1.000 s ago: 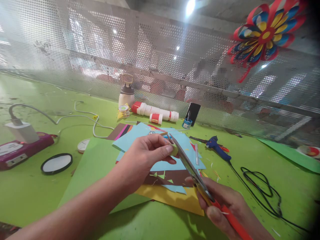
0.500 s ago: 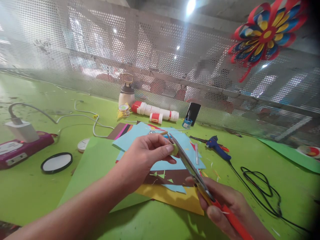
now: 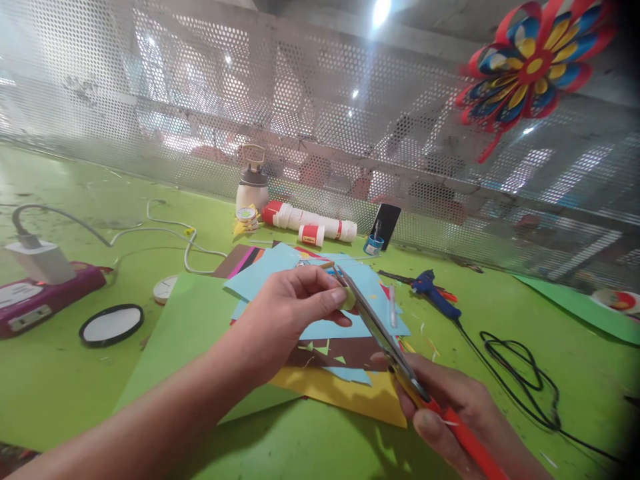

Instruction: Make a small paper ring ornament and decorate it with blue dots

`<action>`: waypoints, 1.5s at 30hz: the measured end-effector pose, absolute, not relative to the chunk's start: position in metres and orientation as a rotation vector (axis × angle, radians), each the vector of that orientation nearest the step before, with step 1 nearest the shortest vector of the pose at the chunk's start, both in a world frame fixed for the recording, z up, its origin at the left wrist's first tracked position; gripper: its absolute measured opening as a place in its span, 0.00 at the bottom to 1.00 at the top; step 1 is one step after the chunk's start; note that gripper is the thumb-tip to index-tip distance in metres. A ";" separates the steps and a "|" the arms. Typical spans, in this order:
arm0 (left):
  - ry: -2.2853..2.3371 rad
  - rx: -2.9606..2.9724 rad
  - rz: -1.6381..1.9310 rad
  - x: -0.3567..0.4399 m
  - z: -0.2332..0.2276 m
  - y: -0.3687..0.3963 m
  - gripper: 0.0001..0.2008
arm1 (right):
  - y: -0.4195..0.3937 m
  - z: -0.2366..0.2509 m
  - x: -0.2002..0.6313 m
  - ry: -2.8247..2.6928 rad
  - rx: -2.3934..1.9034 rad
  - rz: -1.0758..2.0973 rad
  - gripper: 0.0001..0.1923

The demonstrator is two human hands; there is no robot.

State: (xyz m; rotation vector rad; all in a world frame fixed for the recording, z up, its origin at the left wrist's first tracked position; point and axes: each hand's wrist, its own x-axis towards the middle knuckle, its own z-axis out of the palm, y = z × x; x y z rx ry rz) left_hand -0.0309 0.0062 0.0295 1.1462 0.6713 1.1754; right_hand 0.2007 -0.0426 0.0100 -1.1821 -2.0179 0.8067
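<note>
Right now, scrap: a small pale yellow-green paper scrap [image 3: 349, 300] sits pinched at the fingertips, raised above the stack of papers, its edge meeting the scissor blades.
Left hand: the left hand [image 3: 290, 313] reaches in from the lower left; its grip is narrow, thumb and forefinger closed on the scrap.
Right hand: the right hand [image 3: 450, 413] is wrapped around the red handles of the red-handled steel scissors [image 3: 385, 343], low at the right; the blades slant up and left to the scrap and look nearly closed.
Papers: a loose stack of coloured paper sheets [image 3: 345, 360], blue, brown and yellow, lies under both hands on a large green sheet, with small cut bits scattered on the brown one.
Right side: a blue hot glue gun [image 3: 435, 293] lies just beyond the stack, and its black cord [image 3: 520, 373] coils near the right hand.
Left side: a round black-rimmed lid [image 3: 111, 325] and a magenta power strip with a white plug [image 3: 35, 290] lie well apart from the hands, with bare green bench [image 3: 50, 387] between.
Far edge: a perforated metal screen [image 3: 320, 120] closes the back of the bench; a white bottle [image 3: 251, 190] and a white roll with red ends [image 3: 310, 223] stand against it.
</note>
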 end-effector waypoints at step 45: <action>0.905 1.092 1.424 -0.024 0.035 0.005 0.11 | 0.013 0.001 0.235 -2.033 -2.058 0.271 0.27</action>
